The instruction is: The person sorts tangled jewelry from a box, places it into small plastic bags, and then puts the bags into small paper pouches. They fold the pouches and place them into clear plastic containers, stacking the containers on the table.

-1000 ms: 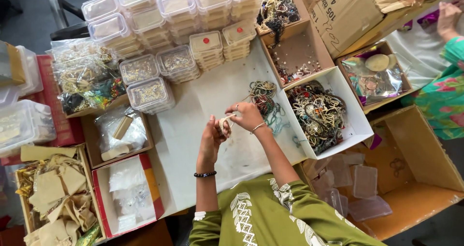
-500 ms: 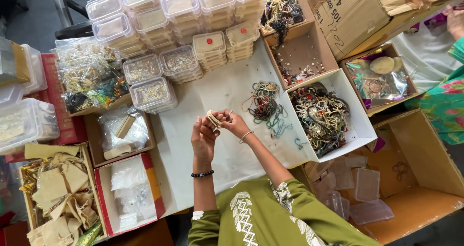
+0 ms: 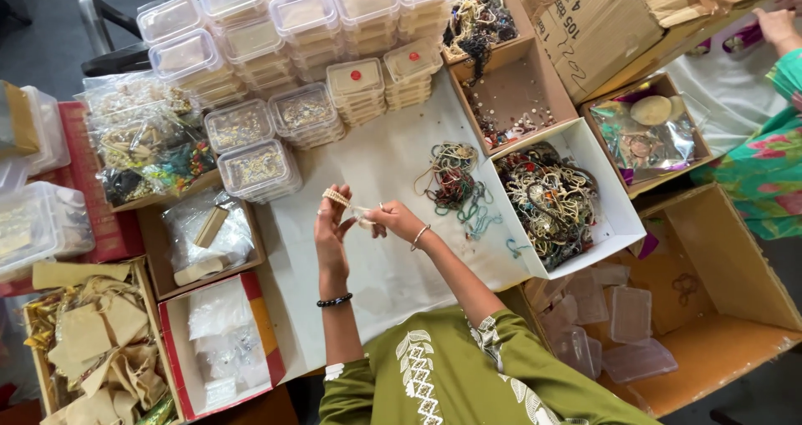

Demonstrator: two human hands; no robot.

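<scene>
Head view looks down on a broad pale surface (image 3: 393, 266), papery and faintly creased, crowded at its far edge with stacks of clear lidded plastic boxes (image 3: 292, 24), hard and glossy, and cardboard trays. To the right a white tray (image 3: 614, 225) holds a dense heap of corded, beaded jewellery, and a smaller tangle of green and cream cords (image 3: 455, 183) lies loose on the surface just beside it. Above the middle of the surface, the left hand (image 3: 330, 229) pinches a small cream beaded band (image 3: 337, 196) at its fingertips, fingers closed on it. The right hand (image 3: 393, 218) is closed on a thin pale cord end that runs toward the band. As a judgement, this work goes best with a light fingertip grip, the cord kept taut between the hands, the beads low over the surface so dropped ones stay catchable.
</scene>
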